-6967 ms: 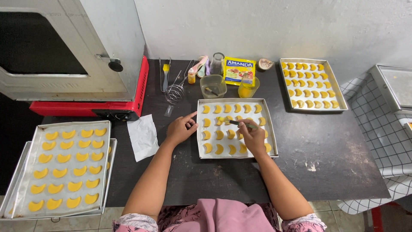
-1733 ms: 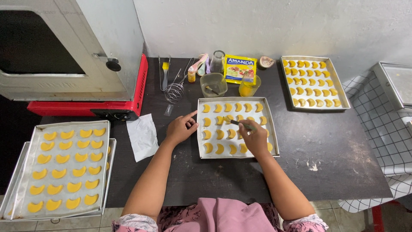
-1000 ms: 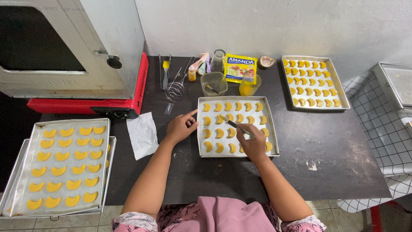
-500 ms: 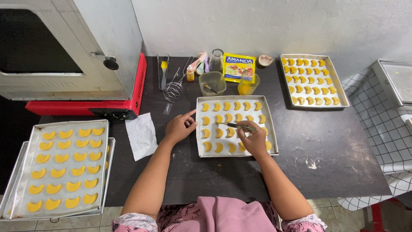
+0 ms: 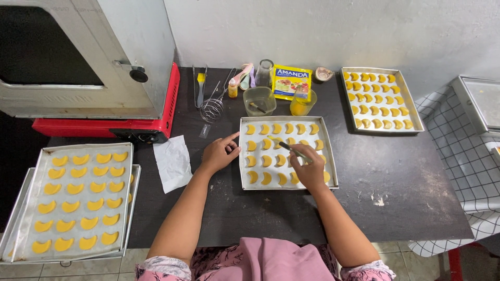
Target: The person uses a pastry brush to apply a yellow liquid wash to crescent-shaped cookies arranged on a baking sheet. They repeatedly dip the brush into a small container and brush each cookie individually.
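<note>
A metal baking tray lined with white paper lies on the dark table in front of me, holding rows of yellow crescent-shaped cookies. My right hand holds a thin dark brush over the cookies in the middle of the tray, its tip pointing up-left. My left hand rests against the tray's left edge with its fingers spread and one finger touching the rim.
A cup of yellow liquid, a clear tub, a yellow packet, a whisk and tongs sit behind the tray. A second cookie tray is at the far right, stacked trays at the left, and an oven with a red base is nearby. White paper lies left.
The brush in my right hand has shifted slightly among the middle cookies. My left hand has stayed at the tray's left edge.
</note>
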